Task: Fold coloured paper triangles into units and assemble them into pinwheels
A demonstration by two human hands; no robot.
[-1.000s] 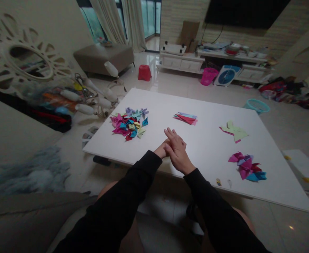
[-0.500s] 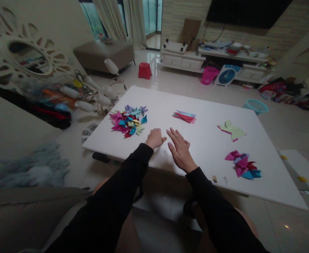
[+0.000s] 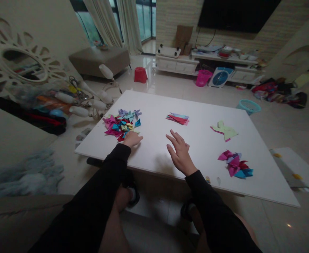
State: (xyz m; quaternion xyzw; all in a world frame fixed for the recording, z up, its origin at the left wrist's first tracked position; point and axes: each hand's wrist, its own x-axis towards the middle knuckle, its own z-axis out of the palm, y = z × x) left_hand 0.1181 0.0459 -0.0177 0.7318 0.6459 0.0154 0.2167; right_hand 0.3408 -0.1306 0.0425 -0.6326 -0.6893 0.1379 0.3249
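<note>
My left hand [image 3: 132, 139] is at the near right edge of a pile of folded-paper pieces [image 3: 114, 121] in pink, blue, red, yellow and purple. Its thumb points right, apart from the fingers, which are partly hidden over the pieces; I see nothing gripped. My right hand [image 3: 181, 154] hovers over the white table [image 3: 154, 147] with fingers spread and nothing in it. Beyond it lies a small stack of narrow folded papers [image 3: 178, 118], red, blue and pink. Farther right are light-green folded papers [image 3: 225, 131] with pink under them, and a smaller folded-paper pile [image 3: 236, 164].
Two small stickers, one a cartoon figure [image 3: 208, 180], are near the table's front edge. A white lamp with several arms [image 3: 96, 103] stands beyond the left edge. On the floor are a red stool [image 3: 140, 75], a pink bin [image 3: 203, 78] and a turquoise basket [image 3: 248, 106].
My left hand has moved left from the table's middle to the edge of the large pile. My right hand stays raised, fingers spread. The camera view has shifted slightly.
</note>
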